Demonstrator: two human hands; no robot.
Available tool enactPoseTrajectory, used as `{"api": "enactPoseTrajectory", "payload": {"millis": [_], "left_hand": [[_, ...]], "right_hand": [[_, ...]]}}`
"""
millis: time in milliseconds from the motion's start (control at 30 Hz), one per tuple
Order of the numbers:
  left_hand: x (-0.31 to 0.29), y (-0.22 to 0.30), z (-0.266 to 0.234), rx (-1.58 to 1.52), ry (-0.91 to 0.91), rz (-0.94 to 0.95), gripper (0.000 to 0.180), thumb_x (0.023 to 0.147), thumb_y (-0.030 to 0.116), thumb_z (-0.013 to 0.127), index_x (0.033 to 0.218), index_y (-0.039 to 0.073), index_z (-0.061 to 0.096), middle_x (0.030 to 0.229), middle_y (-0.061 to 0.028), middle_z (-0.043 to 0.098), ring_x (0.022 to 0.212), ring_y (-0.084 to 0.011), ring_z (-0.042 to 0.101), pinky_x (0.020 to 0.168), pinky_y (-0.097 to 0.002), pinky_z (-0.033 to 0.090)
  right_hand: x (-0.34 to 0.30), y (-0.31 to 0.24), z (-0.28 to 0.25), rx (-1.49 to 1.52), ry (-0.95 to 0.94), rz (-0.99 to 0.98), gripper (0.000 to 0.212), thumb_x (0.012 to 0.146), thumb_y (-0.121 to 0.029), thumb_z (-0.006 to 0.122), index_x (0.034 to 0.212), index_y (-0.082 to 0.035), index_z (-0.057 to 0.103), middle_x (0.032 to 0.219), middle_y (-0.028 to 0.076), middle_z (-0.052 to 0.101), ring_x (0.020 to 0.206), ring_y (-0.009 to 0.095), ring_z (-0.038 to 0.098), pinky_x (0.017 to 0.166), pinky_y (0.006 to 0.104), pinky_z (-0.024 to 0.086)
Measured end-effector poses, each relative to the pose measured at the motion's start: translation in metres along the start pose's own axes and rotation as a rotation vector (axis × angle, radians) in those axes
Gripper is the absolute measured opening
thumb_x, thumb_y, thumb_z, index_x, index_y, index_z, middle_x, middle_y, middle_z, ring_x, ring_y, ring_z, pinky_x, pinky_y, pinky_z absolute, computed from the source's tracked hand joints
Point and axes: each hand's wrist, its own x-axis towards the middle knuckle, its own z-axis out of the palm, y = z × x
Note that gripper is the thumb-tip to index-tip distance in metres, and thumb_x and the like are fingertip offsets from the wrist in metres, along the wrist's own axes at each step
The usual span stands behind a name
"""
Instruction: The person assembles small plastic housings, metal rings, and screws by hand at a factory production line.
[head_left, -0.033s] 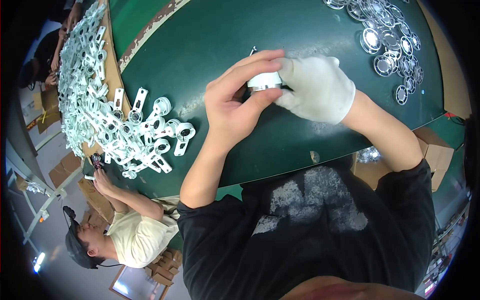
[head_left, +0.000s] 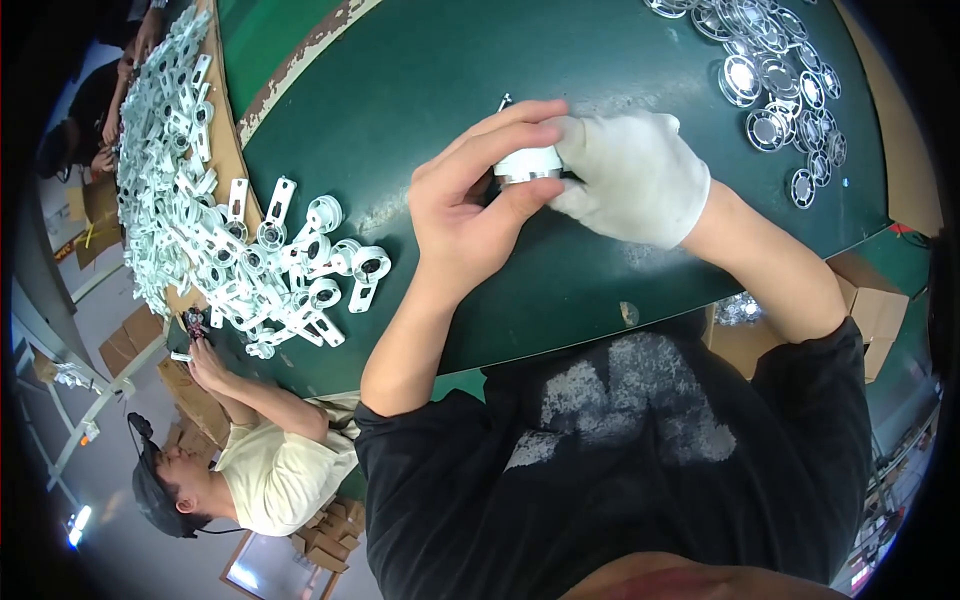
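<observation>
In front of my chest, both hands are closed around a white round housing with a shiny silver rim (head_left: 530,163). My bare left hand (head_left: 455,215) grips its left side, fingers over the top and thumb along the silver edge. My right hand (head_left: 638,180), in a white glove, presses on its right side with the fingers bent in; that end of the part is hidden by the glove. A small metal piece (head_left: 507,101) shows just beyond my left fingers; whether it belongs to the housing I cannot tell.
White housings with arms (head_left: 270,235) form a large heap on the left of the green table (head_left: 600,300). Silver rings (head_left: 768,130) lie at the far right. A cardboard box (head_left: 870,310) stands beside my right elbow. At lower left, a co-worker in a cap (head_left: 285,470) handles small parts.
</observation>
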Motion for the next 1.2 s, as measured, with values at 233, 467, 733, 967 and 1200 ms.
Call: {"api": "enactPoseTrajectory", "payload": {"millis": [233,467,733,967,1200], "left_hand": [[0.005,-0.001,-0.008,0.068,-0.035,0.093,0.035,0.081,-0.001,0.082,0.114,-0.002,0.073,0.126,-0.0174,0.071,0.101,-0.0182,0.070,0.082,-0.0268,0.056],[0.001,-0.002,0.004,-0.020,0.035,0.049,0.034,0.083,-0.003,0.080,0.115,-0.002,0.070,0.128,-0.0168,0.070,0.106,-0.0161,0.069,0.083,-0.0262,0.057],[0.011,0.007,-0.009,0.055,0.010,-0.111,0.030,0.081,0.001,0.083,0.110,0.002,0.074,0.120,-0.0088,0.069,0.093,-0.0086,0.063,0.074,-0.0210,0.051],[0.068,0.011,-0.127,0.040,0.261,-0.366,0.027,0.101,0.019,0.067,0.120,0.000,0.071,0.109,-0.0054,0.073,0.090,-0.0127,0.068,0.080,-0.0265,0.055],[0.049,0.042,-0.210,1.268,0.263,-0.381,0.042,0.090,0.027,0.077,0.123,0.002,0.070,0.115,-0.0107,0.074,0.102,-0.0258,0.074,0.094,-0.0353,0.055]], "right_hand": [[-0.001,0.005,0.008,0.001,0.071,-0.064,0.026,0.090,-0.030,0.070,0.105,-0.008,0.068,0.080,0.014,0.072,0.076,0.035,0.073,0.063,0.0468,0.059],[-0.002,0.010,0.014,0.039,0.112,-0.106,0.026,0.090,-0.027,0.069,0.106,-0.006,0.066,0.080,0.014,0.072,0.075,0.035,0.073,0.061,0.0470,0.059],[0.006,0.004,0.006,0.075,-0.073,0.058,0.031,0.093,-0.034,0.066,0.107,-0.006,0.066,0.086,0.018,0.073,0.086,0.038,0.073,0.074,0.0503,0.059],[0.007,0.000,0.003,0.311,0.121,0.139,0.043,0.095,-0.030,0.067,0.131,-0.008,0.062,0.093,0.009,0.074,0.090,0.031,0.071,0.083,0.0413,0.054],[0.007,0.007,0.010,0.205,0.137,0.026,0.035,0.096,-0.026,0.065,0.126,-0.009,0.065,0.092,0.008,0.074,0.090,0.032,0.071,0.081,0.0422,0.055]]}}
